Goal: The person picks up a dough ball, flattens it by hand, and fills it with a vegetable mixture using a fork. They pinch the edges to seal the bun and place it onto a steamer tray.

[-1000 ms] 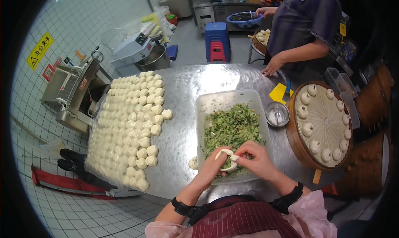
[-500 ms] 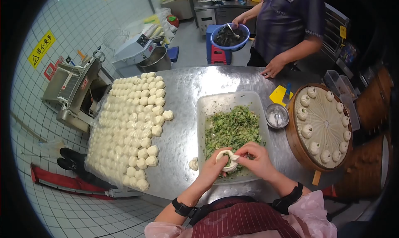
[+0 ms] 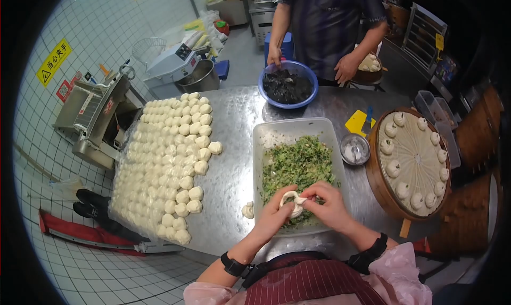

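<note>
Above the front of a plastic tub (image 3: 299, 125), my two hands hold a bun (image 3: 290, 212) whose dough rim is partly gathered and still has an opening. My left hand (image 3: 272, 213) cups it from the left, with the thumb at the opening. Fingers of my right hand (image 3: 327, 205) pinch the rim on the right. Chopped green filling (image 3: 298, 164) lies in the tub. A small lump of dough (image 3: 248, 209) rests on the table just left of the tub.
Rows of dough balls (image 3: 181, 196), partly under plastic film, cover the table's left side. On the right stand a bamboo steamer (image 3: 415, 161) with pleated buns, a metal bowl (image 3: 355, 148) and a yellow scraper (image 3: 355, 123). Opposite, a co-worker (image 3: 332, 33) holds a blue basin (image 3: 288, 101) of dark food.
The co-worker has moved left and brought the blue basin forward to the table's far edge. My hands stay nearly in place, still pinching the bun's rim.
</note>
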A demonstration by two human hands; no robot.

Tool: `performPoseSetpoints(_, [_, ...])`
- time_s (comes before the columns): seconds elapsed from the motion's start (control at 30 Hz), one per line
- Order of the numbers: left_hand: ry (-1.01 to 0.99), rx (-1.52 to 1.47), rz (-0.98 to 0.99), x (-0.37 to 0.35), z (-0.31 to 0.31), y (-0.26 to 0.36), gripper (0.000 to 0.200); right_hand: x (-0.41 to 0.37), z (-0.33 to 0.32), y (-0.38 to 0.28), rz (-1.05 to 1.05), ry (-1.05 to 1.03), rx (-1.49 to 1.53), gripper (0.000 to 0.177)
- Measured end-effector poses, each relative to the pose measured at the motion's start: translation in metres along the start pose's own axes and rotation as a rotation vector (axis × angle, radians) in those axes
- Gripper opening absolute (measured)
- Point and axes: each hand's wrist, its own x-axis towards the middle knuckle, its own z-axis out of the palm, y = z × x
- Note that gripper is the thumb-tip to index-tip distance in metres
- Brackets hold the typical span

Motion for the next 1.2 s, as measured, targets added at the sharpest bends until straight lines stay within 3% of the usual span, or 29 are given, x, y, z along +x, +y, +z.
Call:
performPoseSetpoints(0.07, [0.002, 0.148, 0.072, -0.001, 0.000, 0.001, 0.039, 0.000, 0.001, -0.001, -0.087, -0.009, -0.046, 0.016])
performPoseSetpoints(0.17, [-0.106, 0.244, -0.027, 0.003, -0.006, -0.005, 0.040, 0.002, -0.001, -0.008, -0.180, -0.034, -0.101, 0.019])
performPoseSetpoints(0.23, [-0.123, 0.498, 0.282, 0.009, -0.012, -0.019, 0.041, 0.003, 0.002, -0.017, 0.015, 0.032, -0.040, 0.020])
performPoseSetpoints(0.27, [-0.122, 0.497, 0.283, 0.008, -0.010, -0.016, 0.041, 0.003, 0.002, -0.013, 0.014, 0.031, -0.041, 0.020])
performPoseSetpoints(0.33, [-0.021, 0.030, 0.066, 0.006, -0.003, -0.003, 0.044, 0.004, 0.002, -0.001, -0.047, -0.007, -0.093, 0.017])
performPoseSetpoints(0.43, [-0.021, -0.074, -0.025, 0.004, -0.005, 0.005, 0.043, 0.006, 0.002, 0.002, -0.095, 0.041, -0.091, 0.014])
performPoseSetpoints(0.57, [0.006, 0.113, 0.078, 0.005, 0.000, 0.001, 0.039, 0.009, -0.001, -0.003, -0.185, 0.054, -0.216, 0.013])
performPoseSetpoints(0.67, [-0.129, 0.203, -0.106, 0.006, -0.002, 0.005, 0.038, 0.008, -0.001, -0.014, -0.252, 0.003, -0.328, 0.013])
performPoseSetpoints(0.7, [-0.130, 0.203, -0.107, 0.007, -0.004, 0.004, 0.038, 0.008, 0.002, -0.015, -0.169, 0.026, -0.242, 0.013])
performPoseSetpoints(0.77, [-0.196, 0.485, 0.097, 0.013, -0.011, -0.001, 0.038, 0.008, 0.003, -0.014, -0.086, 0.048, -0.157, 0.013])
performPoseSetpoints(0.8, [-0.196, 0.485, 0.098, 0.014, -0.008, -0.003, 0.038, 0.008, 0.003, -0.010, -0.109, 0.028, -0.197, 0.013])
performPoseSetpoints(0.87, [0.013, 0.092, 0.023, 0.014, -0.001, -0.006, 0.040, 0.008, 0.001, -0.002, -0.130, 0.011, -0.234, 0.014])
performPoseSetpoints(0.9, [0.012, 0.092, 0.023, 0.013, -0.003, -0.003, 0.040, 0.009, -0.001, 0.001, -0.155, -0.002, -0.221, 0.015])
performPoseSetpoints(0.97, [-0.048, -0.203, -0.111, 0.010, -0.007, 0.007, 0.060, 0.008, -0.002, 0.002, -0.180, -0.015, -0.208, 0.017])
performPoseSetpoints(1.0, [-0.048, -0.204, -0.110, 0.011, -0.007, 0.005, 0.060, 0.006, -0.002, 0.002, -0.180, -0.033, -0.247, 0.017])
performPoseSetpoints(1.07, [0.017, 0.097, -0.125, 0.014, -0.008, 0.000, 0.077, 0.007, 0.000, -0.003, -0.184, -0.055, -0.287, 0.018])
performPoseSetpoints(1.2, [0.004, 0.283, -0.048, 0.017, -0.010, 0.000, 0.077, 0.010, 0.005, -0.021, -0.120, -0.039, -0.214, 0.015])
